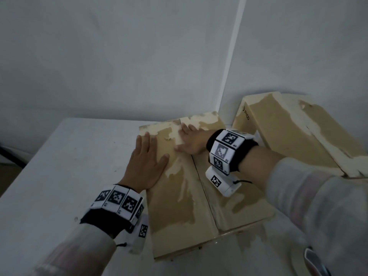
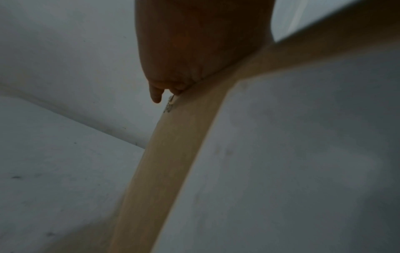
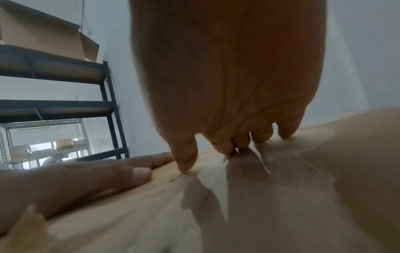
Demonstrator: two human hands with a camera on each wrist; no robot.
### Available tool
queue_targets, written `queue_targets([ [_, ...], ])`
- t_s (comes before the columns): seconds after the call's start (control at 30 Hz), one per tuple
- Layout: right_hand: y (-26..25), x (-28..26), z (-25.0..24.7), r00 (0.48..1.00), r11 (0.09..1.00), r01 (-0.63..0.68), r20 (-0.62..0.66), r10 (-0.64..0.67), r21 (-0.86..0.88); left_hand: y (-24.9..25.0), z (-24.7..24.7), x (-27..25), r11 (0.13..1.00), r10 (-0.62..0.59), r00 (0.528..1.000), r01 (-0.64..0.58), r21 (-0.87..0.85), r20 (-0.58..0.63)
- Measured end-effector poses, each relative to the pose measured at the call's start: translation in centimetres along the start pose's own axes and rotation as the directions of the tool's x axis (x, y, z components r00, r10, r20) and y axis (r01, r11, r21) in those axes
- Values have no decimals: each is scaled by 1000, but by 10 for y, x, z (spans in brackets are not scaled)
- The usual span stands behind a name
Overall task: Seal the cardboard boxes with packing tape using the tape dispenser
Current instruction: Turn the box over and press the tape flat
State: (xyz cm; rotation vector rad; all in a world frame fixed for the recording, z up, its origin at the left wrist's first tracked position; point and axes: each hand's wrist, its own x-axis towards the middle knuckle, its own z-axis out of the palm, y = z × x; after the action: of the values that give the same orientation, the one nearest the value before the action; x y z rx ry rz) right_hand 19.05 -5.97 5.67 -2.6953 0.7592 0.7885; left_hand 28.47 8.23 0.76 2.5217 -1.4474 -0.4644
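Both palms flat, fingers spread, my left hand (image 1: 146, 165) and right hand (image 1: 191, 141) press the box (image 1: 179, 198) flaps beneath them; I'd keep the seam between closed tight before taping

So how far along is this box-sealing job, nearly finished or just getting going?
Early, by the look of it. Done: the flaps of the near cardboard box are folded shut, meeting at a centre seam. In hand: the left hand and right hand press flat on the top, holding them down. Left: no tape shows along that seam, no tape dispenser is in view, and the second box behind waits untouched.
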Motion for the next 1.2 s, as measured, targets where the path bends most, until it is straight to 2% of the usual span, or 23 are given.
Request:
queue_targets([
  [0.2, 0, -17, 19, 997, 1000, 26, 67, -25, -16, 4, 1, -2, 998, -24, 998, 28, 61, -55],
  [0.47, -2, -89, 64, 984, 990, 137, 110, -139, 29, 5, 2, -1, 997, -55, 997, 58, 47, -54],
  [0.7, -7, -146, 117, 974, 973, 224, 24, -225, 49, 7, -1, -2, 995, -83, 995, 86, 50, -45],
  [0.8, -3, -159, 127, 962, 949, 274, -62, -267, 154, 11, 0, -12, 997, -63, 994, 66, 31, -90],
  [0.9, 22, -159, 137, 941, 926, 224, -315, -124, 305, 21, 2, -45, 1000, -21, 1000, 21, 9, 5],
  [0.93, 32, -158, 142, 923, 931, 176, -383, -44, 318, 20, 5, -60, 998, 53, 998, -54, 27, 20],
  [1.0, 46, -156, 152, 908, 931, 74, -410, 84, 356, 18, 15, -89, 958, 231, 969, -242, 156, 89],
  [1.03, 49, -156, 156, 911, 919, 56, -397, 113, 390, 15, 23, -98, 932, 270, 956, -290, 219, 117],
  [1.1, 50, -154, 163, 914, 878, 70, -382, 134, 474, 16, 35, -116, 912, 319, 942, -336, 237, 107],
  [1.13, 49, -155, 166, 914, 862, 73, -380, 143, 502, 23, 33, -121, 935, 273, 954, -294, 200, 126],
  [1.17, 48, -156, 167, 913, 855, 68, -379, 155, 515, 35, 29, -124, 975, 196, 975, -205, 86, 106],
  [1.2, 46, -158, 169, 910, 852, 58, -378, 168, 520, 37, 29, -122, 994, 112, 993, -112, -9, 29],
])
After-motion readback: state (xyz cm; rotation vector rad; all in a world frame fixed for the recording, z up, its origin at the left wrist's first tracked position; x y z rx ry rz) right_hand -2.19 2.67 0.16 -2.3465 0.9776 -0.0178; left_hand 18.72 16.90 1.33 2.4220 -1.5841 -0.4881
